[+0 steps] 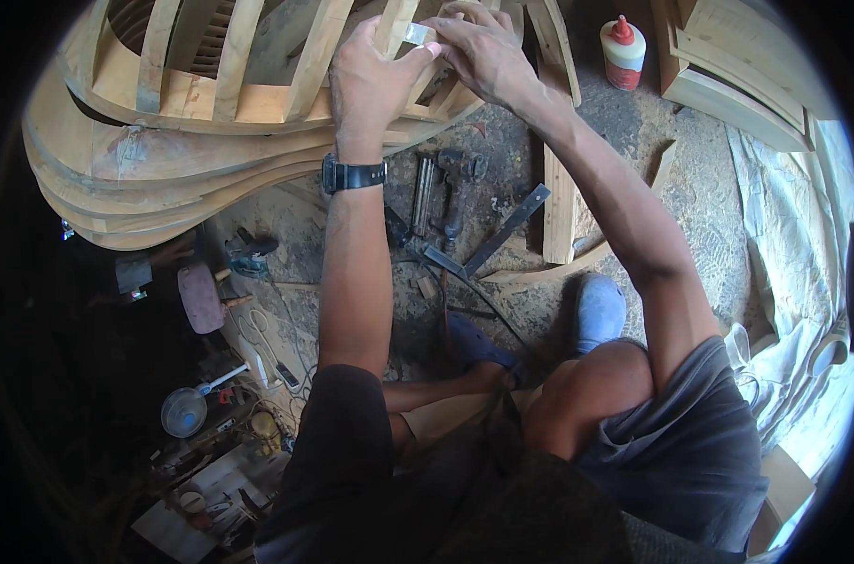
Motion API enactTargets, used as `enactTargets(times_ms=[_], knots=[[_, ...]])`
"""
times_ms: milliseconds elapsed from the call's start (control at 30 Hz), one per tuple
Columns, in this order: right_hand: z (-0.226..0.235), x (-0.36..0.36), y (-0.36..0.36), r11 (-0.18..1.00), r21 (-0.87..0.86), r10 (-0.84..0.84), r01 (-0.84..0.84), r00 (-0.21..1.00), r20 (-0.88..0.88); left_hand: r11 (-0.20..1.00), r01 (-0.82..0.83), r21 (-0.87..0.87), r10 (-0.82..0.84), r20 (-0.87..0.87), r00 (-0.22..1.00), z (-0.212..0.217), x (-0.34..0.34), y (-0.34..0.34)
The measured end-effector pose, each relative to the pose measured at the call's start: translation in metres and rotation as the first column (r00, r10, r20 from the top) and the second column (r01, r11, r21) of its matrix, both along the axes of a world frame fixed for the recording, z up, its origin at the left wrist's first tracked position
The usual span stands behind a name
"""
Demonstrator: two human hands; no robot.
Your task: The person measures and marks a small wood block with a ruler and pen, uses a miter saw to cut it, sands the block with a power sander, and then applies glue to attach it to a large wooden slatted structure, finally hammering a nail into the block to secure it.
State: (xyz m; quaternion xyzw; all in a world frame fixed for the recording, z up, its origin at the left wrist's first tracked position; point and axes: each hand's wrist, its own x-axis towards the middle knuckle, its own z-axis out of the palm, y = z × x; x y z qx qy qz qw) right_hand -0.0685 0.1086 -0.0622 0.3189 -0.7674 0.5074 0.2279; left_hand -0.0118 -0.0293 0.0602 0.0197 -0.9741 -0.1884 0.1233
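Hands, maybe pinching tape, wooden slat

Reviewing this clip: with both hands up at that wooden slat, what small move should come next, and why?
Probably press the pale strip flat onto the slat: the left hand and right hand both pinch it there, and one end seems lifted.

Head-worn fisheye camera looks steeply down, close over the workshop floor.

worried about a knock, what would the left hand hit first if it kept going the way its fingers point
Probably the curved slatted wooden frame: the left hand already rests on a slat beside the right hand, though depth is unclear.
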Motion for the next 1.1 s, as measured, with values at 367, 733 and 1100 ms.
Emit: enactTargets(times_ms=[367, 733, 1100], knots=[[0.0, 0.003, -0.002, 0.998, -0.038, 0.046, -0.047, 0.999, -0.026, 0.991, -0.004, 0.134, 0.002, 0.011, 1.0, -0.001, -0.001, -0.006], [0.006, -0.004, -0.005, 0.987, 0.015, 0.158, -0.158, 0.987, 0.009, 0.993, -0.025, 0.115, 0.024, 0.004, 1.0, -0.004, -0.007, -0.012], [0.012, -0.086, -0.007, 0.701, 0.328, 0.629, -0.633, 0.766, 0.133, 0.993, -0.116, 0.024, 0.116, -0.016, 0.993, -0.007, -0.006, -0.018]])
